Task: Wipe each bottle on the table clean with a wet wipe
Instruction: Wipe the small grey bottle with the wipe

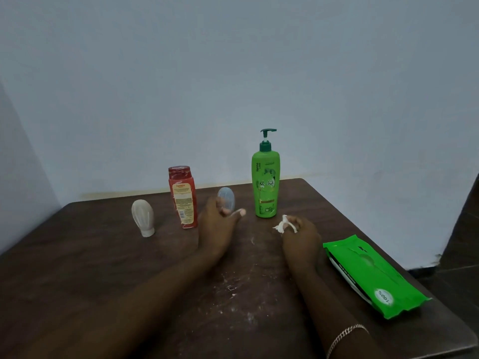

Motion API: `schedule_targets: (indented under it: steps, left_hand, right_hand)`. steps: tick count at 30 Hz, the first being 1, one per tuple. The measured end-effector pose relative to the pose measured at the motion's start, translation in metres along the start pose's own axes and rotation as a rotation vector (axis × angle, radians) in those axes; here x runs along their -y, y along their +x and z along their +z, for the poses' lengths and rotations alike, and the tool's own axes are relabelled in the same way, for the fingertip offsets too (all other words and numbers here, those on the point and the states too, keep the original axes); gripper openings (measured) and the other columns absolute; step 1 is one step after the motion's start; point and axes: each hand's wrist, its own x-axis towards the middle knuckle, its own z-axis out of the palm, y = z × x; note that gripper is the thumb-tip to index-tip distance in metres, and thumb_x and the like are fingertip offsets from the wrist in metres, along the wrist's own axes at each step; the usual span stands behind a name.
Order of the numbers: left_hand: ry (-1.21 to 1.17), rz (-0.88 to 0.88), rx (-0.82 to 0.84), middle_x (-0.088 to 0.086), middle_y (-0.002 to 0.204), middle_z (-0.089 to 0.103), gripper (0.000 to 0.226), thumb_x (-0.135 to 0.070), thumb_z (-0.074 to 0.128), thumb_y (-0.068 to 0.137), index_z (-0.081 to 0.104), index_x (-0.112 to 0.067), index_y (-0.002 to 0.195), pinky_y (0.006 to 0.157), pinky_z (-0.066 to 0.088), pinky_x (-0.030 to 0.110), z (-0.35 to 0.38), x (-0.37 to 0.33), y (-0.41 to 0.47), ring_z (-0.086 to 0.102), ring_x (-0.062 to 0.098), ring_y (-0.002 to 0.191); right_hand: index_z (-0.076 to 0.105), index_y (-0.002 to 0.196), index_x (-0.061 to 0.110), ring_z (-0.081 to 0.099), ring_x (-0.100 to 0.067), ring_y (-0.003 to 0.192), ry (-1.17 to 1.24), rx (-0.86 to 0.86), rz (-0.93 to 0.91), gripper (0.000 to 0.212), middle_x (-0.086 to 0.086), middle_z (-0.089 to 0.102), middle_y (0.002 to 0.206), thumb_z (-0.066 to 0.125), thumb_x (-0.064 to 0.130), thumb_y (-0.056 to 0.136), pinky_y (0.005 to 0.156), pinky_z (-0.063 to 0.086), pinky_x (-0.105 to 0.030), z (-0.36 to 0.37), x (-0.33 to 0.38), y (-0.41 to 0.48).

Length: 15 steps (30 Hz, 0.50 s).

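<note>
Left hand (216,224) grips clear bottle (226,199); right hand (302,235) pinches wipe (282,224).

Dark wooden table (103,255), white bottle (143,217), red bottle (182,196), green pump bottle (265,182), green wipe pack (373,275)

Near the far edge of the table (103,255) stood the green pump bottle (265,187). Its front carried the brand "Vatika" in white script, with "Henna" printed sideways near the shoulder; the smaller lines were too blurred to read. The red bottle (182,200), toward the far left corner, had a pale label of fine print I could not make out. On the green wipes pack (373,275) by the right edge, a round white badge read "100%", upside down.
</note>
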Motion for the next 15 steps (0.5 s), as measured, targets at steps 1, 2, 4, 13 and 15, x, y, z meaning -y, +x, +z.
schedule_targets:
  steps: [1, 2, 4, 13, 15]
  left_hand:
    - [0.031, -0.059, 0.002, -0.002, 0.091, 0.065, 0.044, -0.034, 0.084, 0.078, 0.055, -0.020, 0.108, 0.077, 0.059, 0.042, -0.001, 0.008, -0.003, 0.066, 0.014, 0.081]
    - [0.070, -0.109, 0.001, -0.001, 0.094, 0.064, 0.050, -0.034, 0.084, 0.078, 0.053, -0.019, 0.114, 0.077, 0.060, 0.043, -0.001, 0.015, -0.003, 0.067, 0.015, 0.082]
    - [0.142, -0.166, -0.002, 0.003, 0.105, 0.064, 0.064, -0.037, 0.085, 0.076, 0.046, -0.019, 0.123, 0.079, 0.060, 0.043, 0.001, 0.025, 0.002, 0.066, 0.018, 0.089]
    - [0.278, -0.138, -0.027, 0.009, 0.116, 0.061, 0.060, -0.030, 0.084, 0.079, 0.042, -0.012, 0.119, 0.076, 0.060, 0.041, 0.025, 0.029, 0.021, 0.063, 0.024, 0.098]
    - [0.302, -0.151, -0.006, 0.010, 0.120, 0.061, 0.060, -0.029, 0.082, 0.081, 0.041, -0.012, 0.121, 0.078, 0.060, 0.042, 0.030, 0.029, 0.024, 0.064, 0.026, 0.102]
  right_hand:
    - [0.075, 0.099, 0.020, 0.065, -0.014, 0.082, -0.014, 0.005, 0.002, 0.018, 0.002, 0.073, 0.091, 0.066, 0.014, 0.086, 0.069, 0.043, -0.022, 0.000, 0.000, 0.000]
    - [0.075, 0.100, 0.021, 0.066, -0.015, 0.082, -0.018, 0.008, 0.000, 0.018, 0.002, 0.074, 0.092, 0.066, 0.015, 0.085, 0.069, 0.044, -0.023, 0.000, -0.001, 0.000]
    - [0.075, 0.101, 0.020, 0.064, -0.013, 0.081, -0.005, 0.013, -0.004, 0.019, 0.001, 0.074, 0.093, 0.066, 0.013, 0.086, 0.069, 0.043, -0.023, -0.002, -0.001, 0.000]
    - [0.075, 0.106, 0.018, 0.060, -0.010, 0.082, -0.006, 0.042, -0.023, 0.021, -0.001, 0.073, 0.098, 0.066, 0.013, 0.087, 0.073, 0.041, -0.022, -0.004, 0.003, -0.001]
    - [0.075, 0.106, 0.019, 0.063, -0.011, 0.083, 0.002, 0.051, -0.032, 0.022, 0.001, 0.074, 0.098, 0.066, 0.012, 0.087, 0.073, 0.044, -0.023, -0.005, 0.004, -0.001]
